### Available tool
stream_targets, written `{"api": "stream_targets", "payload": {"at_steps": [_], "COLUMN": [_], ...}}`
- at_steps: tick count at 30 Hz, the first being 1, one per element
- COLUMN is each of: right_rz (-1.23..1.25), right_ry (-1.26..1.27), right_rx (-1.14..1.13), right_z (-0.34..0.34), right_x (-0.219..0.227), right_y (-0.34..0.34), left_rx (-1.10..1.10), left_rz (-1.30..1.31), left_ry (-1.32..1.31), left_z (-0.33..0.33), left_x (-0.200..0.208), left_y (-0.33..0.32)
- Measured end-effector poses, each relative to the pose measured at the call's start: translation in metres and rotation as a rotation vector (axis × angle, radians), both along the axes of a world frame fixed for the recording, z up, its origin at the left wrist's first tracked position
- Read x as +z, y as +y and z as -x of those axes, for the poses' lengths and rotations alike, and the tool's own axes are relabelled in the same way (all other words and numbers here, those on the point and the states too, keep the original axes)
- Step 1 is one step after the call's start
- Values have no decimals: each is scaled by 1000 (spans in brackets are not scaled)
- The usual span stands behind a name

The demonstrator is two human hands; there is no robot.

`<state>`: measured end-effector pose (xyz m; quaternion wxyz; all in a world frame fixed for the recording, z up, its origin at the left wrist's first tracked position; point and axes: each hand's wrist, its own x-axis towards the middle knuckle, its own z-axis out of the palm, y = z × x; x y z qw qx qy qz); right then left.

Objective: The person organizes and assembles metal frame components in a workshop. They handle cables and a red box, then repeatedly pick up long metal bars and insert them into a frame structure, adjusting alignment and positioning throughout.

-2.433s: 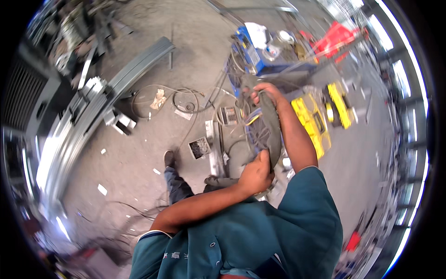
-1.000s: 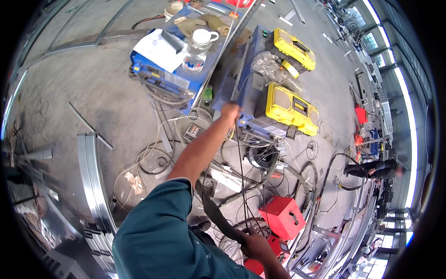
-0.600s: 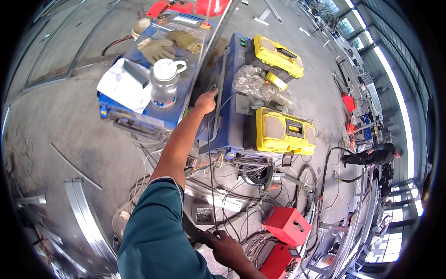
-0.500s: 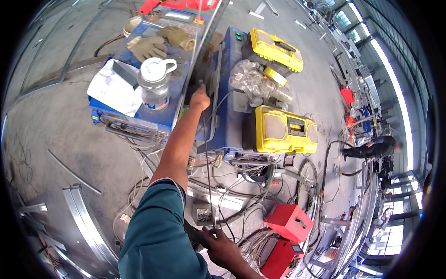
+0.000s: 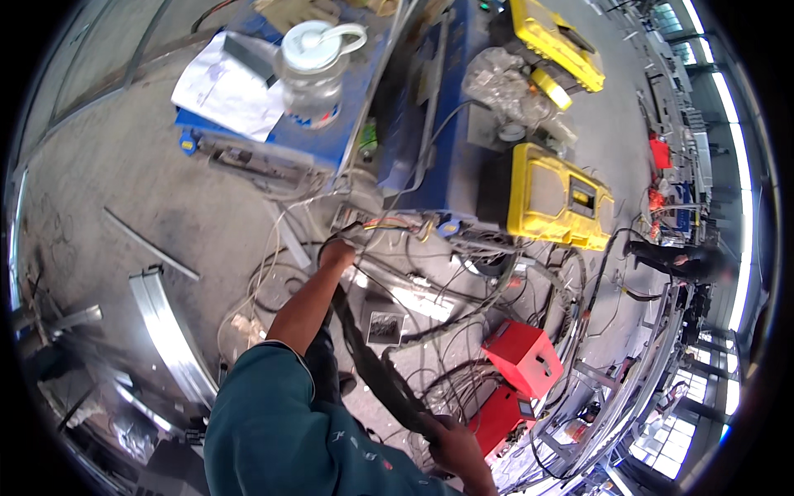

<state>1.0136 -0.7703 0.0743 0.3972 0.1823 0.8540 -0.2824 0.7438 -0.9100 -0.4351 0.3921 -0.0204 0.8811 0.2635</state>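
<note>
My left hand is closed below the gap between two blue cabinets, at the upper end of a dark sleeved cable; a small dark tip shows past its fingers. The thick, soft-looking cable slants down to the right into my right hand, which is wrapped round it. Under the cable, a small square box of grey bits sits on the floor.
The left blue cabinet bears a clear bottle, papers and gloves. A yellow toolbox tops the right one. Red machines, loose cables and metal profiles lie around. A person stands far right.
My left hand has come down and back out from between the blue cabinets. The dark cable now stretches between my hands. My right hand has moved right and down, and the view has shifted.
</note>
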Motion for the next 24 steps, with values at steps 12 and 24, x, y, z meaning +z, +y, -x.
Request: {"api": "stream_targets", "payload": {"at_steps": [12,24], "right_rz": [-107,-117], "right_ry": [98,247], "right_rx": [110,-31], "right_z": [-160,-222], "right_x": [57,103], "right_y": [44,56], "left_rx": [-232,985], "left_rz": [-369,-858], "left_ry": [-477,-373], "left_z": [-303,-407], "left_x": [117,268], "left_y": [-80,-86]}}
